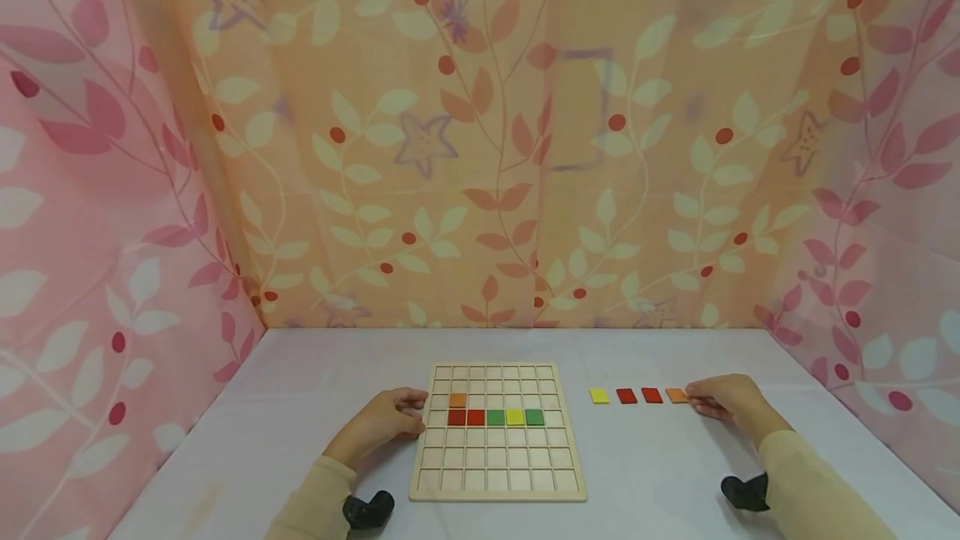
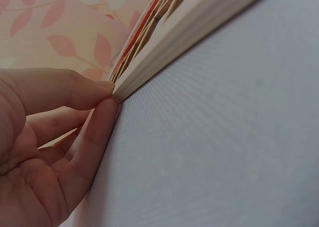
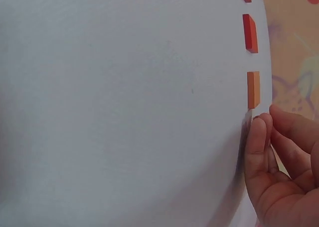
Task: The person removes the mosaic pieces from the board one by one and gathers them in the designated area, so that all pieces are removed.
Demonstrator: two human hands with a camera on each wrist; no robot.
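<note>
A pale wooden grid board [image 1: 495, 486] lies flat on the table, with colored square tiles in some of its cells. My left hand [image 1: 384, 423] holds the board's left edge; thumb and a fingertip meet at that edge in the left wrist view [image 2: 55, 132]. Right of the board runs a row of loose tiles: a yellow tile [image 1: 599, 397], two red tiles [image 1: 626, 397] and an orange tile [image 1: 677, 396]. At the row's right end is my right hand [image 1: 727, 400], its fingertips bunched beside the orange tile [image 3: 253, 90]. I cannot tell whether they pinch something.
One cell row of the board holds red, green and yellow tiles, with an orange tile [image 1: 457, 400] above its left end. White cloth covers the table [image 1: 645, 457]. Patterned curtains [image 1: 480, 190] rise behind and at both sides. Each wrist wears a black device [image 1: 369, 510].
</note>
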